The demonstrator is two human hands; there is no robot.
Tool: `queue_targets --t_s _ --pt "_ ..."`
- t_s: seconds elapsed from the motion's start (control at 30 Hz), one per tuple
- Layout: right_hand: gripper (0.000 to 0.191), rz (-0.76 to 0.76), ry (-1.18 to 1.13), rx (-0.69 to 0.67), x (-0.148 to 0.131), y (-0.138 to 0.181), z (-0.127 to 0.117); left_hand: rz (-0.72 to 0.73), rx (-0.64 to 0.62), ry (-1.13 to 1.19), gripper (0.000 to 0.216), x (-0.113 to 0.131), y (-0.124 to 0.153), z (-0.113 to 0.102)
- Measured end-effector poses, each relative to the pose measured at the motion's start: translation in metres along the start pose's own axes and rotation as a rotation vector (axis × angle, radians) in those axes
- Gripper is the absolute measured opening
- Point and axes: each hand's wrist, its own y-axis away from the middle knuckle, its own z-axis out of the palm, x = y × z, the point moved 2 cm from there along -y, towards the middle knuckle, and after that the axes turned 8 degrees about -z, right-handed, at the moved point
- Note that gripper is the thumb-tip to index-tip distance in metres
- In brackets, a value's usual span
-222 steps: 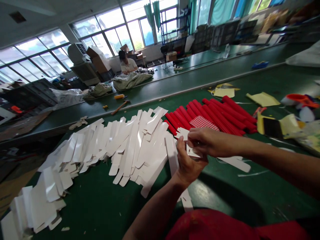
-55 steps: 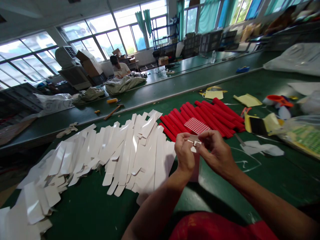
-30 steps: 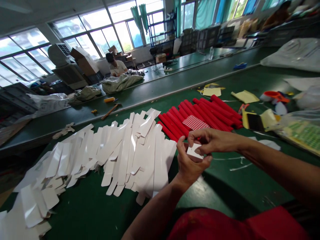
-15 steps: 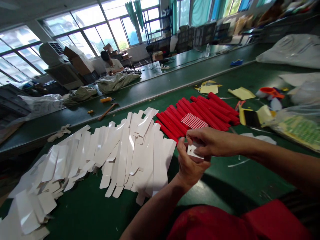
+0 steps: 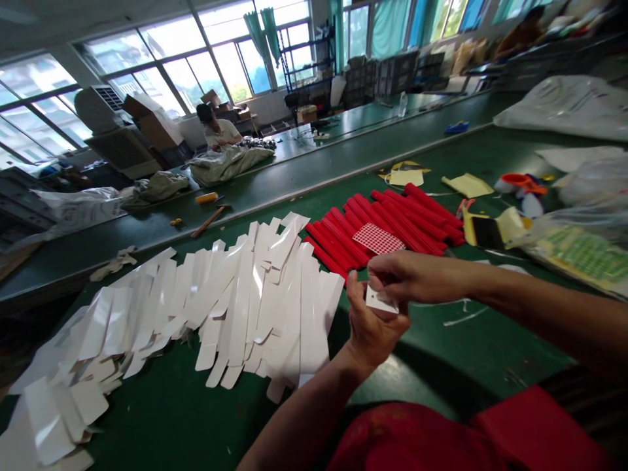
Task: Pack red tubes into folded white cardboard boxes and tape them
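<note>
A small white cardboard box (image 5: 383,303) is gripped in my left hand (image 5: 367,330), its end face turned up toward me with a small hole in it. Over the far edge of that end, my right hand (image 5: 409,275) is closed, fingers curled and pressed against the card; its fingertips are partly hidden. Flat white cartons (image 5: 260,294) lie overlapping in a large spread to the left. Just beyond my hands is a row of red rods or tubes (image 5: 333,239), with a sheet of red-dotted stickers (image 5: 379,239) on top.
Yellow paper (image 5: 468,184), an orange tape-like roll (image 5: 520,182) and plastic bags (image 5: 579,242) are on the right of the green table (image 5: 171,418). A hammer (image 5: 210,221) lies across the divider strip. Another person (image 5: 218,131) sits at the far table.
The box end, partly open with my right thumb at it before, now shows a flatter face. My right fingers have shifted to its far edge.
</note>
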Motion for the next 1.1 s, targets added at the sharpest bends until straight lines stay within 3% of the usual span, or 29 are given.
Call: queue_targets --t_s 0.1,0.27,0.47,0.6,0.73,0.83,0.93,1.03,1.1 --pt "0.017 0.046 -0.287 0.021 0.011 0.0 0.002 -0.031 -0.038 -0.01 0.087 -0.003 0.0 0.001" --pt "0.018 0.086 -0.077 0.241 0.022 -0.002 0.007 -0.016 0.009 -0.088 0.082 -0.007 -0.002 0.002" --pt "0.018 0.116 -0.524 0.347 0.028 0.007 0.021 0.042 0.033 -0.149 0.079 0.004 -0.005 -0.001" --pt "0.025 0.157 -0.531 0.459 0.029 0.007 0.026 0.075 0.102 -0.181 0.061 0.007 -0.006 0.003" --pt "0.034 0.087 -0.542 0.642 0.04 0.009 0.03 -0.055 0.134 -0.153 0.048 0.007 -0.014 0.004" --pt "0.061 -0.043 -0.439 0.741 0.063 0.014 0.043 -0.202 0.203 -0.068 0.051 0.007 -0.037 -0.004" --pt "0.093 0.032 -0.118 0.554 0.09 0.015 0.074 -0.341 0.323 0.054 0.057 0.003 -0.07 -0.016" --pt "0.072 0.248 -0.021 0.381 0.112 0.018 0.099 -0.44 0.347 0.04 0.064 -0.006 -0.093 -0.027" --pt "0.06 0.333 -0.012 0.39 0.122 0.024 0.099 -0.372 0.328 -0.179 0.075 -0.01 -0.097 -0.034"
